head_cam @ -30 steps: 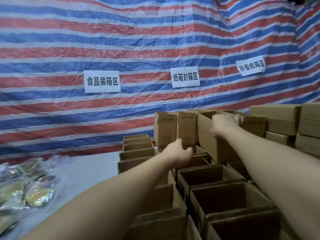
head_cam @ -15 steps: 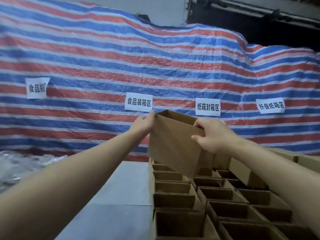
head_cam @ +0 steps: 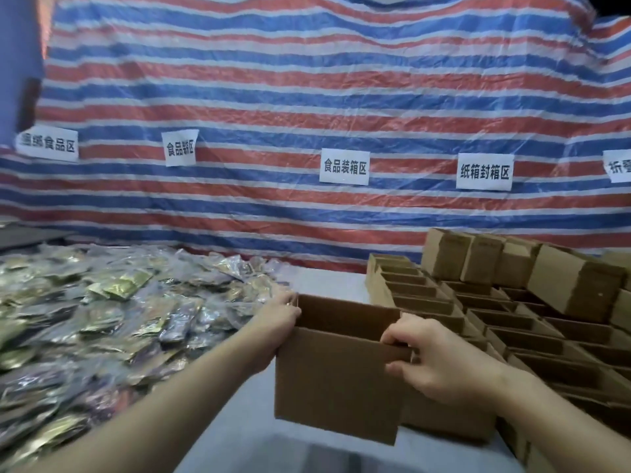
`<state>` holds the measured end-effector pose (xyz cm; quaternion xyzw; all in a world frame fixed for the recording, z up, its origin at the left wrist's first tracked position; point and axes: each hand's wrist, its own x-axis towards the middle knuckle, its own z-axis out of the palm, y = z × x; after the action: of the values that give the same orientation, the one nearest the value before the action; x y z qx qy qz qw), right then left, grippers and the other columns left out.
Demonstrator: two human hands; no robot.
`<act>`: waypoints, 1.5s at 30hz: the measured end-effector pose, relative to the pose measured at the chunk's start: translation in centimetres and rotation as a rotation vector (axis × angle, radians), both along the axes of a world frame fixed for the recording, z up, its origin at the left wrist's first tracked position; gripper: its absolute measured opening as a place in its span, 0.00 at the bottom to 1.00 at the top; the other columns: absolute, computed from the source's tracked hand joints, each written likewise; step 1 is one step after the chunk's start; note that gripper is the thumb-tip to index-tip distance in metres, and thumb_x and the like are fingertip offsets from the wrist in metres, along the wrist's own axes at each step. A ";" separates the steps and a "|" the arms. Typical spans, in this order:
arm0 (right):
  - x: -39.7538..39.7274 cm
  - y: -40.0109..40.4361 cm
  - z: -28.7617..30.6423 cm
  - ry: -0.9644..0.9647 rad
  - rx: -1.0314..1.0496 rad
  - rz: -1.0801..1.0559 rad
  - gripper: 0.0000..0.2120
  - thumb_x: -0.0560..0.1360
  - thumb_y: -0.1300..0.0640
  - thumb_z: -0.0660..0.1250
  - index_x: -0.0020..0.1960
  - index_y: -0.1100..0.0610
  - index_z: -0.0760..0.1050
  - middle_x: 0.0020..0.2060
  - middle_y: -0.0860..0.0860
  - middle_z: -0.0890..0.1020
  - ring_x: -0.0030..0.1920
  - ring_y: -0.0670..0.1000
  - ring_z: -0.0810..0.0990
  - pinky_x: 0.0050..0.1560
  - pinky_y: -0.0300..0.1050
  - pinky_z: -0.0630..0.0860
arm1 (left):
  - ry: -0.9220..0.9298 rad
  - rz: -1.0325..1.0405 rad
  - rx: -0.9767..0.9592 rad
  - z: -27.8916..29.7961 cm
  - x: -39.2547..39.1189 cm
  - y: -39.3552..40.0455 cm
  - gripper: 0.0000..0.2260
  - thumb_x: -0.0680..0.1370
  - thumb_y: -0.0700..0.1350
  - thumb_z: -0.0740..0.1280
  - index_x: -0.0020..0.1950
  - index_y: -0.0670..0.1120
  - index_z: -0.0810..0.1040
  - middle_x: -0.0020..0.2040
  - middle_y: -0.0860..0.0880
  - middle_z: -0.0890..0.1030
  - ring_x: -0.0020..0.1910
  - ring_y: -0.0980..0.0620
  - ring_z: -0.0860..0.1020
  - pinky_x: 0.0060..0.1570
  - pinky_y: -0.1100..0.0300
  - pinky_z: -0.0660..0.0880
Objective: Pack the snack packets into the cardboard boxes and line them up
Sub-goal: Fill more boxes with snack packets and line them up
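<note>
- Between the heap of snack packets (head_cam: 112,312) and the rows of open boxes (head_cam: 505,322), a person lowered an empty cardboard box (head_cam: 338,377) toward the grey table (head_cam: 239,421).
- Left hand (head_cam: 276,319) pressed on the box's far-left corner, how its fingers lay unclear; right hand (head_cam: 433,356) curled over the near rim, gripping it.
- Judged step: staging a box for filling. Next: set it flat, release, reach left for packets.
- Half a second earlier, the box was held high against the striped tarp (head_cam: 307,97).
</note>
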<state>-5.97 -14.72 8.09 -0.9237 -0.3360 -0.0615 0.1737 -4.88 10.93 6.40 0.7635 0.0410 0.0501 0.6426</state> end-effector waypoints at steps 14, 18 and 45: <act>1.8 3.2 -7.5 0.150 0.103 -0.081 0.13 0.76 0.33 0.63 0.48 0.40 0.79 0.46 0.34 0.79 0.54 0.36 0.74 0.55 0.41 0.75 | 0.053 -0.027 0.030 -11.9 -0.6 0.5 0.29 0.80 0.29 0.50 0.80 0.47 0.58 0.79 0.48 0.59 0.78 0.54 0.57 0.74 0.61 0.52; 3.0 5.7 -7.7 0.089 0.189 -0.274 0.21 0.81 0.37 0.58 0.72 0.42 0.68 0.68 0.39 0.73 0.67 0.42 0.71 0.69 0.46 0.70 | 0.036 -0.009 0.072 -11.9 -0.6 0.4 0.28 0.80 0.30 0.51 0.79 0.49 0.59 0.79 0.49 0.60 0.78 0.53 0.58 0.74 0.61 0.54; 4.7 5.3 -9.6 0.245 -0.196 -0.330 0.24 0.80 0.32 0.54 0.71 0.42 0.69 0.64 0.40 0.76 0.63 0.43 0.73 0.68 0.48 0.69 | 0.028 -0.049 0.135 -11.2 0.4 2.9 0.25 0.83 0.60 0.52 0.78 0.55 0.59 0.75 0.55 0.66 0.73 0.52 0.66 0.73 0.54 0.62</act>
<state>-1.26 -9.41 -1.48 -0.9791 -0.1612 0.0564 0.1100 -4.48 13.80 -4.82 0.8065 0.0277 0.0263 0.5899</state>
